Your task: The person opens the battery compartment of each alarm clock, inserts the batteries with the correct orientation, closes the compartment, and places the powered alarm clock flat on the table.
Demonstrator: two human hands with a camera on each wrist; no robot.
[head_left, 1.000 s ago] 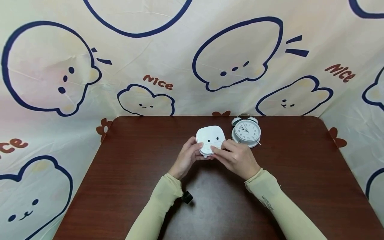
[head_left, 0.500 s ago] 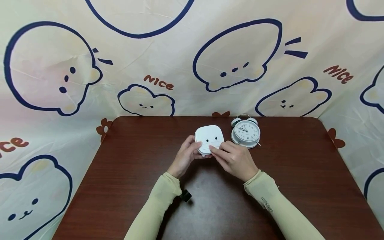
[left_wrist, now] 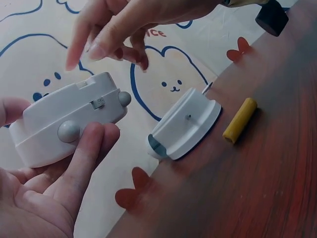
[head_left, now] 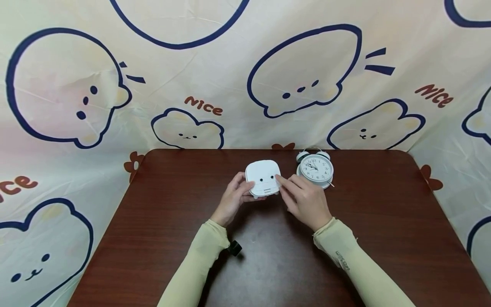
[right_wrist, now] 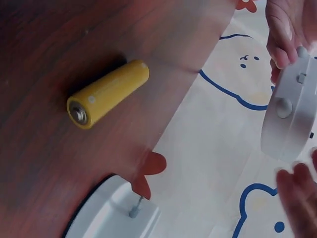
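Note:
My left hand (head_left: 229,200) holds a white rounded-square case (head_left: 261,170) by its left side, thumb on the face toward me, fingers underneath. That face bears two small black knobs and a panel low down. Seen from the left wrist, the case (left_wrist: 44,129) has ball feet and a small switch on its underside. My right hand (head_left: 308,202) is at the right edge of the case, one fingertip overlapping that edge in the head view. Its fingers (left_wrist: 111,37) are loosely bent and hold nothing in the left wrist view.
A white twin-bell alarm clock (head_left: 316,168) stands at the back of the brown table (head_left: 184,204), just beyond my right hand. A yellow battery (right_wrist: 109,94) lies on the table near it, hidden in the head view. Printed cloth (head_left: 238,128) hangs behind the table.
The right fingers have left the lower panel of the case and moved up to its right edge, uncovering a small slot in the panel. My left hand and the case have shifted slightly left.

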